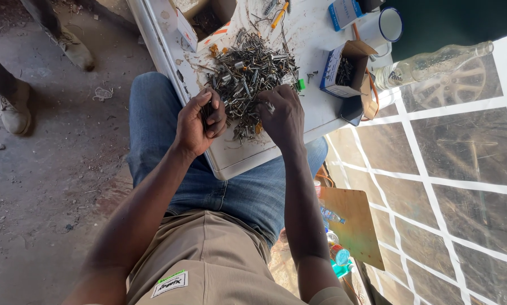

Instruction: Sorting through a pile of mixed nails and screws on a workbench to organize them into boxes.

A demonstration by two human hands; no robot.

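Sitting low, the person wears a tan shirt w/ a small white and green patch (pixel 170 283) near the hem, and blue jeans (pixel 219 186). Both arms reach fwd over the knees to a white table (pixel 236 161).

Left hand (pixel 200 121) is curled into a loose fist at the table's near edge, fingers (pixel 215 116) folded round a small bunch of dark nails. Right hand (pixel 281 116) lies palm down just beside it, fingers bent and pushed into the nail pile (pixel 247 73); can't tell if they pinch anything. The pile is a big grey heap of nails and screws in the middle of the table, touching both hands.

Right of the pile sits a small blue and white box (pixel 343 70), flap open, dark nails inside. A tiny green bit (pixel 301 85) lies btw pile and box. Further back are an open brown and white box (pixel 205 22), an orange pencil-like stick (pixel 280 15), a flat blue and white pack (pixel 343 12), and a white mug w/ a blue rim (pixel 389 25). A clear glass bottle (pixel 434 65) lies on its side at the right.

Floor at left is grey dirt, w/ someone's boot (pixel 15 110) on it. At right is a see-thru sheet w/ white strips (pixel 462 186). A wood board (pixel 352 223) leans below the table.
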